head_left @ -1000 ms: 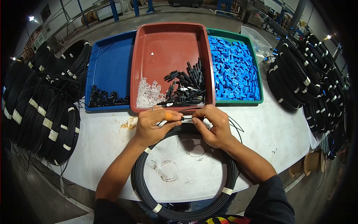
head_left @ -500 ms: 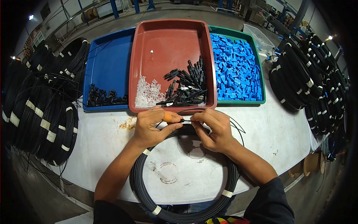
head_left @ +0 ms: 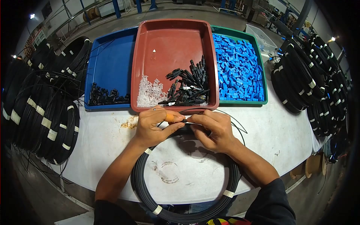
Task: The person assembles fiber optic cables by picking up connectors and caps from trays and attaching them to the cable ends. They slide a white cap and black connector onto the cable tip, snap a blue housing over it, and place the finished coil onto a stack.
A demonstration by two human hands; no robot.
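Note:
My left hand, orange tape around one finger, pinches a small black connector whose body is mostly hidden by the fingers. Close against its right side, my right hand is closed with thumb and index finger on the thin black cable at the connector. The fingertips of both hands almost meet. Below them lies a coil of black cable, bound with pale tape bands, on the white table and over its front edge. A loose cable end curves out to the right of my right hand.
Behind my hands, a red tray holds clear plastic pieces and black connectors. A blue tray with black parts stands left; a green tray of blue clips stands right. Taped cable coils flank both sides.
My right fingers have shifted slightly left, closing the gap to my left fingertips; the short stretch of cable between them is now mostly covered. My left hand stays nearly still.

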